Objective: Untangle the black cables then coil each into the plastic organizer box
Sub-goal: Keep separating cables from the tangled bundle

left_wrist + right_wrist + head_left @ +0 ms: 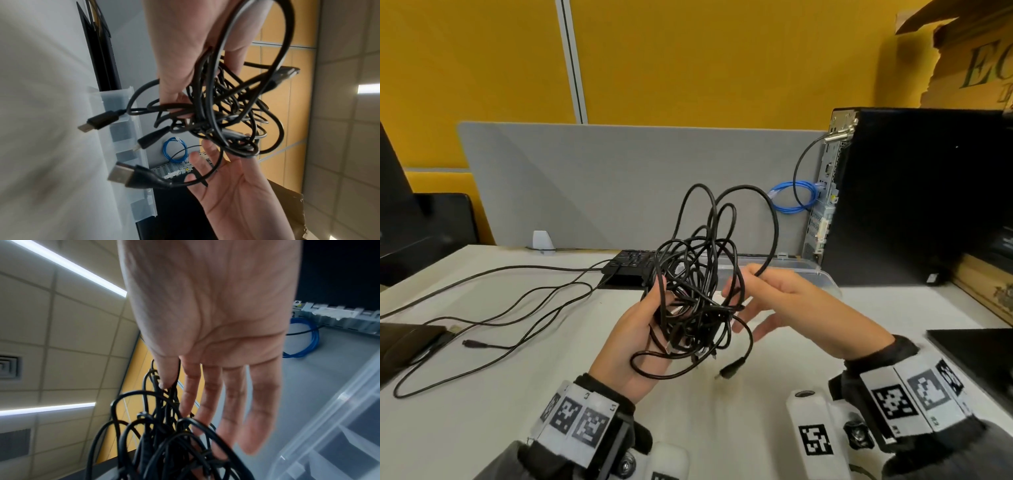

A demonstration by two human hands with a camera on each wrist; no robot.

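A tangled bundle of black cables [695, 294] hangs in the air above the white desk. My left hand [633, 335] grips it from the left, palm up, fingers curled round several strands. My right hand [774, 298] is at the bundle's right side. Its thumb and index finger pinch one tall loop, and the other fingers [234, 402] are straight and spread. A USB plug [732, 370] dangles below the tangle; more plugs [123, 175] show in the left wrist view. The clear plastic organizer box [811, 270] lies on the desk just behind my hands, its compartments [329, 426] visible.
A black keyboard [630, 265] sits behind the bundle, left of the box. Thin black cables [517, 301] trail over the desk's left half towards a dark device [407, 346]. A black computer tower [911, 198] with a blue cable [791, 198] stands at the right. A grey divider [619, 185] closes the back.
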